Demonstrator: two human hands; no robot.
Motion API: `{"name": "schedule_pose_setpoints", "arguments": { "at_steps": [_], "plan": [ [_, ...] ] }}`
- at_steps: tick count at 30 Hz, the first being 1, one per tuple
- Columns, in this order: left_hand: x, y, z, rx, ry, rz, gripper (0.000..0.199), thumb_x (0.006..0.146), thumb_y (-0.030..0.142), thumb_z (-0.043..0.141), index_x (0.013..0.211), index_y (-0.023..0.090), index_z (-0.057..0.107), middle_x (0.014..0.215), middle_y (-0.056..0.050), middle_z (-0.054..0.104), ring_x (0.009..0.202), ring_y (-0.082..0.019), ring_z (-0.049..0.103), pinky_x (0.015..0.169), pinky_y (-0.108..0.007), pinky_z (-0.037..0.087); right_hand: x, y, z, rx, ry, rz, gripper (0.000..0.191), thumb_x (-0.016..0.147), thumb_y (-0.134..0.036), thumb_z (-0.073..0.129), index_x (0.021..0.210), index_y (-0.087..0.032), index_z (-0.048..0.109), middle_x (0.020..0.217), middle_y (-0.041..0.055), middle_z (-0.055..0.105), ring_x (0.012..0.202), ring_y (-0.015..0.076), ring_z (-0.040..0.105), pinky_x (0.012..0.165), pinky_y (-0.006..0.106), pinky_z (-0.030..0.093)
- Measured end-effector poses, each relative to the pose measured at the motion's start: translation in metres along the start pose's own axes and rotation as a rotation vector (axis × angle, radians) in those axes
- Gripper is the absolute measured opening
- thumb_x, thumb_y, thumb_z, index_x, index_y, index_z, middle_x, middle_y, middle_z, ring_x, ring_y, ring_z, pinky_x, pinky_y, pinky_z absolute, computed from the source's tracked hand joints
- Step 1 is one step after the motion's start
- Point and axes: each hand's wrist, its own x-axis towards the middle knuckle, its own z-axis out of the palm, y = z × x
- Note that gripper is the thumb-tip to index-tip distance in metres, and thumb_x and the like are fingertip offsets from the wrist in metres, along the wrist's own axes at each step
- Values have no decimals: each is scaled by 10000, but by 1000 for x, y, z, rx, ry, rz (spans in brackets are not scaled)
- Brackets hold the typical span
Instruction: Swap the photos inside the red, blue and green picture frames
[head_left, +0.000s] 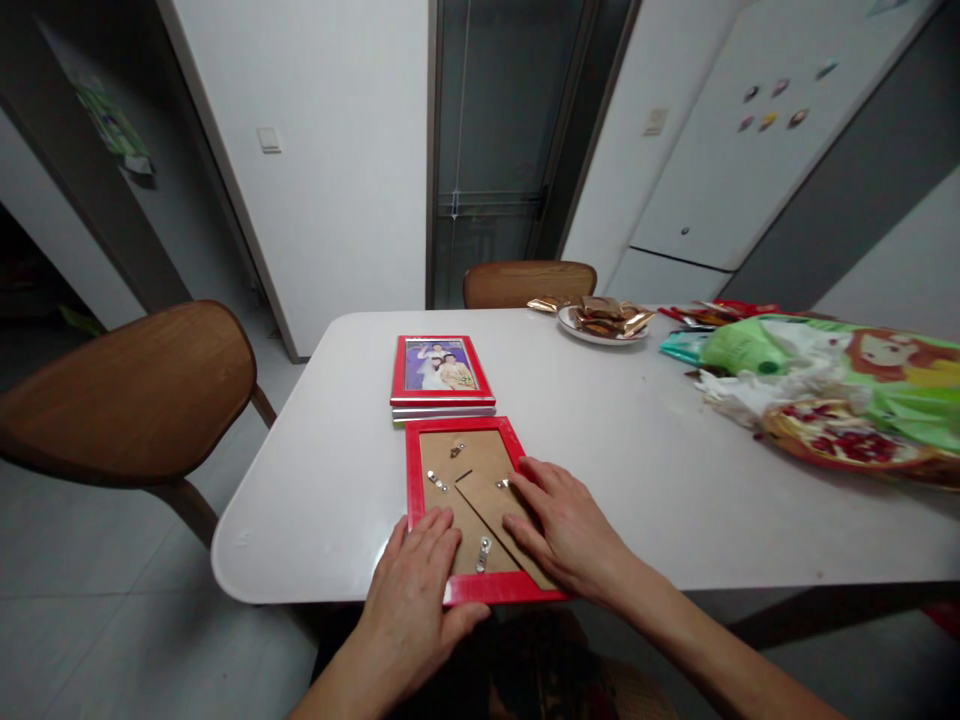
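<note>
A red picture frame (pixel 416 470) lies face down at the table's near edge, its brown backing board (pixel 472 520) upward with several small metal clips and a stand flap. My left hand (pixel 420 585) rests on the frame's lower left corner, fingers spread over the border and backing, thumb by the near edge. On the right side, my right hand (pixel 562 520) lies over the border and flap, its fingers apart and a fingertip at the right clip. Beyond it, another red frame (pixel 442 370) with a photo of people sits face up on a stack of frames.
The white table (pixel 600 460) bears a plate (pixel 600 338) of wrapped snacks at the back. At the right are a green plastic bag (pixel 787 350) and a cut-open fruit (pixel 847 440). Wooden chairs stand at the left (pixel 142 390) and far side (pixel 529 283).
</note>
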Motion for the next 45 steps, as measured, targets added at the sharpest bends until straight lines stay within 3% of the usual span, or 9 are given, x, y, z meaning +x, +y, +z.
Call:
{"name": "schedule_pose_setpoints", "arguments": {
  "at_steps": [6, 17, 23, 29, 40, 45],
  "plan": [
    [0, -1, 2, 7, 10, 0, 567, 671, 406, 582, 1141, 118, 450, 1245, -147, 436, 1150, -265, 394, 957, -476, 307, -19, -26, -9, 178, -104, -273, 268, 793, -264, 420, 1006, -276, 583, 1136, 69, 474, 1059, 221, 381, 866, 412, 328],
    [-1, -2, 3, -29, 33, 1, 530, 665, 399, 580, 1110, 130, 479, 1244, -145, 438, 1145, -265, 401, 952, -478, 313, -24, -33, -9, 169, -118, -273, 265, 775, -315, 447, 995, -257, 583, 1138, 69, 486, 1051, 239, 370, 870, 435, 306],
    [-1, -2, 4, -45, 40, 13, 562, 651, 372, 593, 1140, 134, 453, 1243, -145, 437, 1151, -270, 392, 950, -497, 307, 11, -38, 0, 201, -53, -189, 308, 805, -237, 379, 1071, -187, 525, 1051, 97, 501, 945, 193, 425, 815, 361, 340],
    [-2, -4, 5, -51, -7, 11, 592, 665, 379, 585, 1170, 116, 423, 1254, -151, 423, 1164, -268, 375, 965, -495, 288, 51, -45, 16, 87, -120, -180, 286, 795, -191, 372, 1017, -192, 553, 952, 75, 504, 892, 186, 411, 771, 342, 321],
    [-3, -8, 9, -101, 19, 39, 596, 680, 395, 570, 1190, 139, 399, 1249, -147, 431, 1164, -269, 375, 955, -515, 286, 49, -43, 20, 154, -124, -210, 276, 775, -157, 419, 982, -240, 583, 971, 49, 516, 902, 178, 419, 745, 320, 325],
    [-3, -5, 3, -64, -21, 30, 548, 696, 423, 549, 1125, 92, 466, 1254, -168, 416, 1162, -279, 374, 960, -509, 288, 70, -19, 29, 188, 8, -45, 243, 797, -220, 419, 930, -175, 618, 910, 63, 582, 852, 157, 487, 752, 279, 358]
  ]
}}
